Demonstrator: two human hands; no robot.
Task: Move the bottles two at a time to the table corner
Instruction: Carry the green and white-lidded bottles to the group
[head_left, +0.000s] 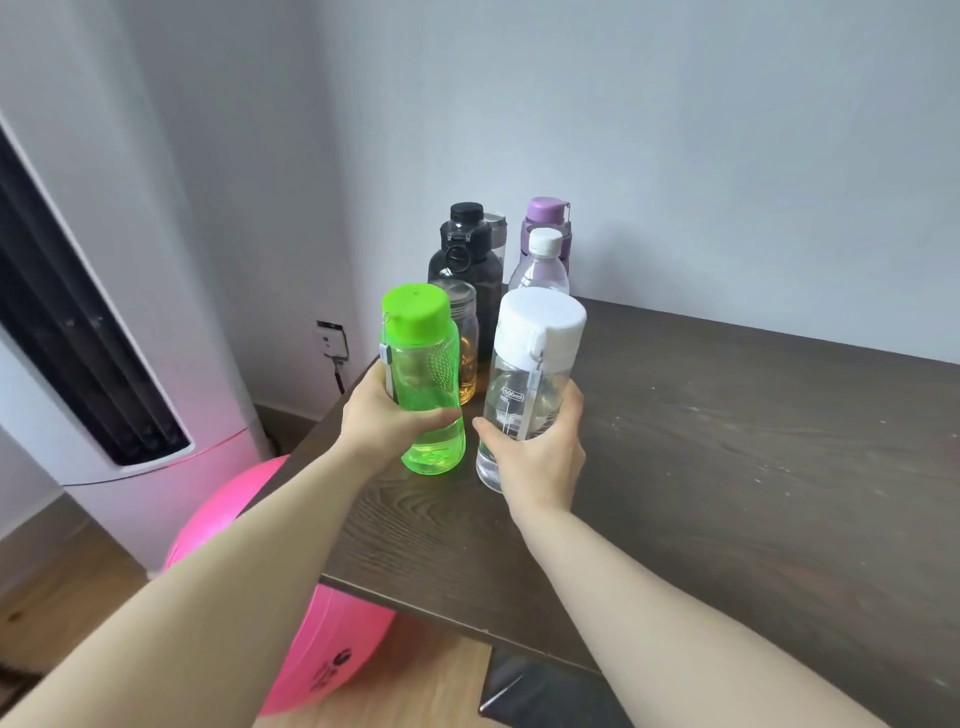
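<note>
Currently we grip two bottles upright over the dark table (727, 441). Our left hand (379, 421) wraps closed around the green bottle (426, 384); our right hand (540, 452) wraps closed around the clear bottle (524, 384), white-capped, marked "600ml" just above the fingers. Beyond both grips, five more bottles (498, 260) cluster at the table corner.

Plain grey wall (675, 130), dark wood table (753, 467), white AC unit (104, 312), wood floor (62, 587)

A green bottle (427, 384) is gripped by the left hand (382, 415), a clear bottle (524, 395) by the right hand (537, 447), above the surface (727, 441).
</note>
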